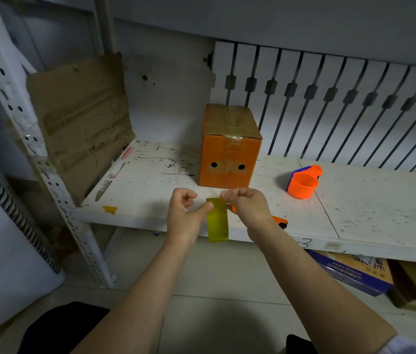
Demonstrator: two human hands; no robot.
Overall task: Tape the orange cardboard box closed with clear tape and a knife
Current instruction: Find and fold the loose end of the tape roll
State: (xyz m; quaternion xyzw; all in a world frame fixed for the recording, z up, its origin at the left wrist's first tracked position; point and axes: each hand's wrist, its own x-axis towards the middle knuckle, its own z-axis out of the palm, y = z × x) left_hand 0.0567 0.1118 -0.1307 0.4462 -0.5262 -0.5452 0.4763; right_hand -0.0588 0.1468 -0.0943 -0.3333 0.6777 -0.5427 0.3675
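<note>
Both forearms reach up from the bottom edge toward the front lip of the white shelf (355,200). Left hand (185,215) and right hand (246,205) hold a strip of yellowish tape (217,221) between them, in front of the orange cardboard box (230,149). Left thumb and forefinger pinch the strip at its upper left edge; the other left fingers are curled in. Right fingertips pinch its upper right corner. The strip hangs straight down from both pinches, its lower end free and overlapping the shelf's front edge.

The orange cardboard box stands upright on the shelf, just behind the hands and apart from them. Its top flaps lie flat, with clear tape running across the top and over the front upper edge. Two round holes show on its front face.

To the right of the box, well apart, an orange and blue tape dispenser (304,182) rests on the shelf. An orange-handled tool (279,221), probably the knife, lies at the shelf's front edge under the right wrist, largely hidden. A small scrap of yellow tape (110,209) sticks to the shelf's front left corner, left of the box. A brown cardboard sheet (79,116) leans upright at the shelf's left end.
</note>
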